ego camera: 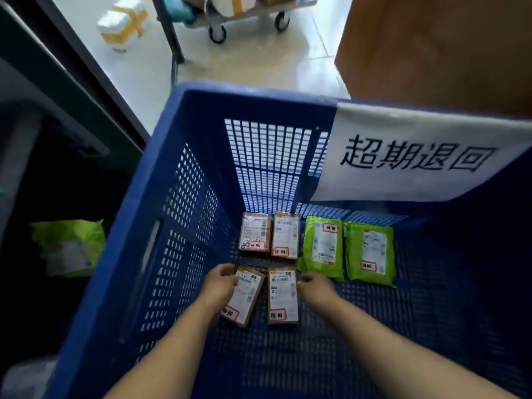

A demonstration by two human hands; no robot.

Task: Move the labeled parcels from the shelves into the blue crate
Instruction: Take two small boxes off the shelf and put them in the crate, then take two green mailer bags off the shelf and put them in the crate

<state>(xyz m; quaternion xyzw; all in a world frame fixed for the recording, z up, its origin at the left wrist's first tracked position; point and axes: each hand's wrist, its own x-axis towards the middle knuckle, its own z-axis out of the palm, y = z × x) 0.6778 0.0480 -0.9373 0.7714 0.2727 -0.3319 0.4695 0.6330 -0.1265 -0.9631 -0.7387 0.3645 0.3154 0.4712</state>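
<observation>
From the head camera we look down into the blue crate (184, 156), a deep bin with perforated walls and floor. A white paper sign (417, 156) with four black characters hangs over its far right rim.

Six labeled parcels lie flat on the crate floor. At the back sit two brown boxes side by side, the left back box (255, 235) and the right back box (286, 236), touching or nearly so. Just to their right lie two green mailer bags, the left green bag (322, 247) and the right green bag (370, 253), close together. Nearer to us are two more brown boxes: the tilted front box (244, 295), turned slightly off square, and the straight front box (283, 295) just beside it. Each parcel carries a white shipping label and a small red-bordered sticker.

Our left hand (220, 285) rests on the left edge of the tilted front box, its grip curled around that edge. Our right hand (315, 285) sits at the right edge of the straight front box, fingers bent toward it; we cannot tell whether its grip is closed on the box or only touching it.

Outside the crate, a green bag on the dark shelf (67, 247) lies to the left. Beyond, a wheeled cart (247, 17) and a taped white box (122, 23) stand on the pale floor, and a large brown carton (437, 47) rises at the right.
</observation>
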